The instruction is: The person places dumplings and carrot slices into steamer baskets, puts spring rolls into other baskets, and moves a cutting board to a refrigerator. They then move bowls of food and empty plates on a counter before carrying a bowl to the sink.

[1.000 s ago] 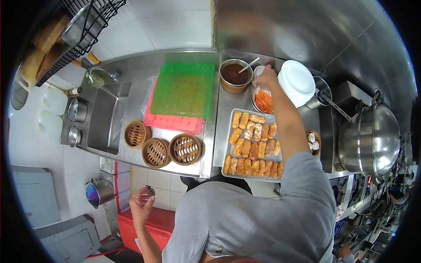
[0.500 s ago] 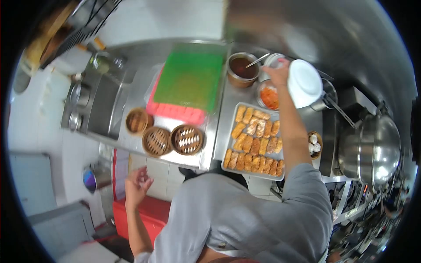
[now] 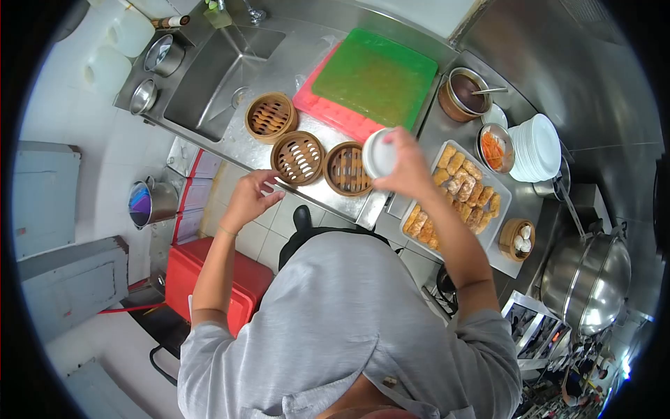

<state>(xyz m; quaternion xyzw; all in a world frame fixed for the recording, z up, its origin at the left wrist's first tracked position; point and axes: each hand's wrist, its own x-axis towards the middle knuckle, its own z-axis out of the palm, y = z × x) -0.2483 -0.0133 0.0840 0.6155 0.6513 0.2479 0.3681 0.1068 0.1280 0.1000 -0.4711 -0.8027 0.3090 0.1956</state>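
My right hand (image 3: 405,167), closed on a small white dish (image 3: 379,152), is above the front right of the counter. The dish partly covers the right-hand bamboo steamer (image 3: 347,170). My left hand (image 3: 250,197) is empty, its fingers apart and their tips right by the rim of the middle bamboo steamer (image 3: 297,159). Farther back sits another bamboo steamer (image 3: 270,117). All three have slatted bases. Behind them lie a red board (image 3: 314,106) and a green cutting board (image 3: 377,80).
To the right are a tray (image 3: 497,202) of browned rolls, a bowl of shredded carrot (image 3: 493,150), a pot of dark sauce (image 3: 466,93), stacked white plates (image 3: 536,148) and a steamer of white buns (image 3: 518,239). The sink (image 3: 209,87) is at the left; a red bin (image 3: 216,283) stands below.
My right hand has come from the small dishes at the back to the steamers, carrying a white dish. My left hand has moved up to the steamers. The view has turned.
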